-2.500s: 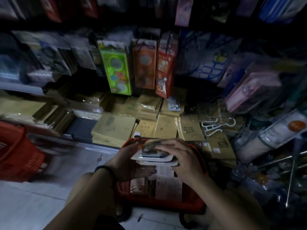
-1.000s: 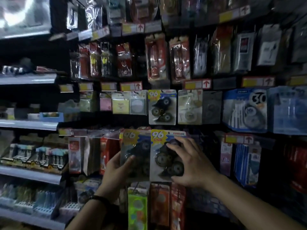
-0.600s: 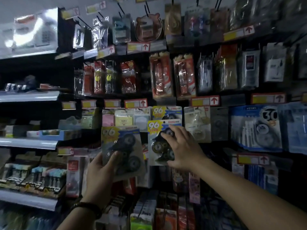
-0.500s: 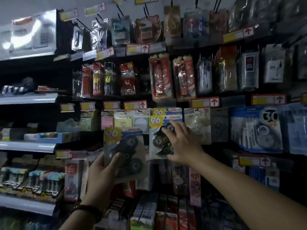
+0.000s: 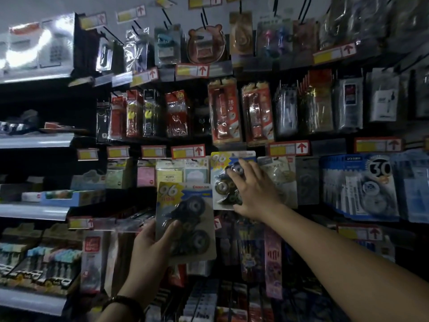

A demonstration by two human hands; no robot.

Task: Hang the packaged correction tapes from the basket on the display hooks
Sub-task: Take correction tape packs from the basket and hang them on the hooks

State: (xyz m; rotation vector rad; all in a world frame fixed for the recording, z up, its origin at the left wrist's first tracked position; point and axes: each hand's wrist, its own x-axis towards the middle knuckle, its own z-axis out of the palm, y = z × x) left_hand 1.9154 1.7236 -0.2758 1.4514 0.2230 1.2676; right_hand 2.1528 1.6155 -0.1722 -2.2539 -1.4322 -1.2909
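My left hand (image 5: 148, 247) grips a correction tape pack (image 5: 185, 221), a card marked "96" with dark round tape wheels, held upright below the hooks with the thumb across its front. My right hand (image 5: 253, 191) grips a second, like pack (image 5: 222, 173) up against the display wall, under a red and yellow price tag (image 5: 188, 151). Its top edge sits level with the row of hanging packs; the hook itself is hidden behind the card. The basket is out of view.
Hanging stationery fills the wall: pencil lead packs (image 5: 176, 115), red blister packs (image 5: 224, 112), sticky notes (image 5: 181, 175) left of the hook, a blue "30" tape pack (image 5: 362, 187) at right. Grey shelves (image 5: 34, 140) jut out at left.
From the basket on the floor both hands rose to the wall, each with a pack. The right hand's pack moved up onto the level of the hanging row; the left pack stayed lower.
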